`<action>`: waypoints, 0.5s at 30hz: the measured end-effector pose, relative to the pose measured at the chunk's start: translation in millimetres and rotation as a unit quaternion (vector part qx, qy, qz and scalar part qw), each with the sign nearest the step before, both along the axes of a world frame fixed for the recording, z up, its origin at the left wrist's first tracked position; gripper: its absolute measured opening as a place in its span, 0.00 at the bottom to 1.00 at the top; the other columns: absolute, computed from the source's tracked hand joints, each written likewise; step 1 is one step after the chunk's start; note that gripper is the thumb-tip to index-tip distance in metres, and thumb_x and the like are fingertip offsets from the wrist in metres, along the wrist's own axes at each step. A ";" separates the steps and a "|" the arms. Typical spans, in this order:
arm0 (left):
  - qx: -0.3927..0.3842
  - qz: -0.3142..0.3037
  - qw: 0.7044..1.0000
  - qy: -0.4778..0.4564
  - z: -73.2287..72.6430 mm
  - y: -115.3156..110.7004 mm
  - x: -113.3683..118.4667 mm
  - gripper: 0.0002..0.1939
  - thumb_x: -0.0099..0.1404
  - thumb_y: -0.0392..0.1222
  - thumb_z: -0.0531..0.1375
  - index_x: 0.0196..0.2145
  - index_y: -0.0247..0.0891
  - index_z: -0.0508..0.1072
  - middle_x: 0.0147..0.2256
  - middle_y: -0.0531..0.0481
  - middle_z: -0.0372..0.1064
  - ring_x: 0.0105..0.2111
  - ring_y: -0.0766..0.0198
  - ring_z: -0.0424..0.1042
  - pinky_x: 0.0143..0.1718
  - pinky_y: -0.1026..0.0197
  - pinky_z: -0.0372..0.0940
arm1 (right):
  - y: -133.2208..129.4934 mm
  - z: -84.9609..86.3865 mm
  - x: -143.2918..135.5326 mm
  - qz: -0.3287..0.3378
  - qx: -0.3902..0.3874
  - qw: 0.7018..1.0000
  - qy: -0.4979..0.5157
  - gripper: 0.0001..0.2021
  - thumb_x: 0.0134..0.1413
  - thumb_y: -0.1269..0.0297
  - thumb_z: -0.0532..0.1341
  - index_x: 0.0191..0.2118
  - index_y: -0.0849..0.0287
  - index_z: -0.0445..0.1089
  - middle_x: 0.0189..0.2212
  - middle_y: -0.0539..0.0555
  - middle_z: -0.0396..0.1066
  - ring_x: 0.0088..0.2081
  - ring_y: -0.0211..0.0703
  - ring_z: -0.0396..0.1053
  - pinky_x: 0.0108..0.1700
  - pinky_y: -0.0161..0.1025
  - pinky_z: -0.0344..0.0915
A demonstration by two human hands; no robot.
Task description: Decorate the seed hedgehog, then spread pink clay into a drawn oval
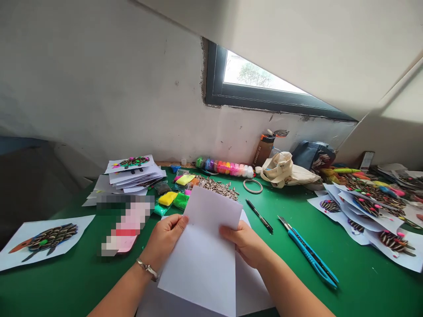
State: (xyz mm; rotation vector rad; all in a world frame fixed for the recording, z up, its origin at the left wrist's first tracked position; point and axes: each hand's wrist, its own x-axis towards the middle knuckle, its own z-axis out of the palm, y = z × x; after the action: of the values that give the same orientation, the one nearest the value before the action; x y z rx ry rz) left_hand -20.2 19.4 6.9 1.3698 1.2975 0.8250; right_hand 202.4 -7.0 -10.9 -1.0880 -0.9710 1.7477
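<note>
A white sheet of paper is held up by both hands over the green table. My left hand pinches its left edge between thumb and fingers, and a silver bracelet circles that wrist. On the right edge, my right hand grips the same sheet, thumb on top. More white paper lies beneath it on the table. Right of the hands are a black pen and a blue utility knife. Sunflower seeds are heaped just beyond the sheet.
Stacked paper crafts stand at the back left, a seed bird picture at far left. Clay packets, a tape ring, a brown bottle and a cloth bag sit behind. Seed crafts fill the right.
</note>
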 end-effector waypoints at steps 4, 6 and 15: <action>-0.063 -0.053 0.995 -0.054 -0.5 -0.7 0.5 0.25 0.52 0.64 0.59 0.27 0.36 0.68 0.23 0.53 0.65 0.21 0.65 0.63 0.20 0.65 0.56 | 0.1 -0.2 3.6 0.022 0.000 1.000 -0.011 0.20 0.41 0.53 0.67 0.39 0.62 0.74 0.28 0.55 0.74 0.31 0.47 0.71 0.37 0.43 0.65; -0.069 -0.056 0.995 -0.050 -2.8 0.0 0.5 0.24 0.52 0.63 0.60 0.26 0.35 0.68 0.23 0.53 0.66 0.21 0.65 0.63 0.20 0.65 0.55 | 0.8 -0.7 3.4 0.031 -0.001 1.000 0.004 0.20 0.42 0.53 0.68 0.39 0.62 0.74 0.29 0.56 0.74 0.31 0.46 0.71 0.37 0.43 0.65; -0.063 -0.043 0.997 -0.026 -4.4 0.2 2.4 0.26 0.52 0.64 0.59 0.27 0.35 0.69 0.22 0.53 0.65 0.20 0.65 0.62 0.19 0.65 0.54 | 17.5 -11.2 24.3 -0.061 0.054 0.996 -0.040 0.18 0.44 0.51 0.66 0.22 0.62 0.66 0.16 0.46 0.62 0.18 0.31 0.58 0.22 0.31 0.53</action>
State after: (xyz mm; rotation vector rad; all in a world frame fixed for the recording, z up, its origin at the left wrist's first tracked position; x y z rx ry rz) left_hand -17.8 19.7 2.5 1.2873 1.2211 0.7049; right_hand 226.7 10.5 -22.1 -1.1308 -1.0144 1.5453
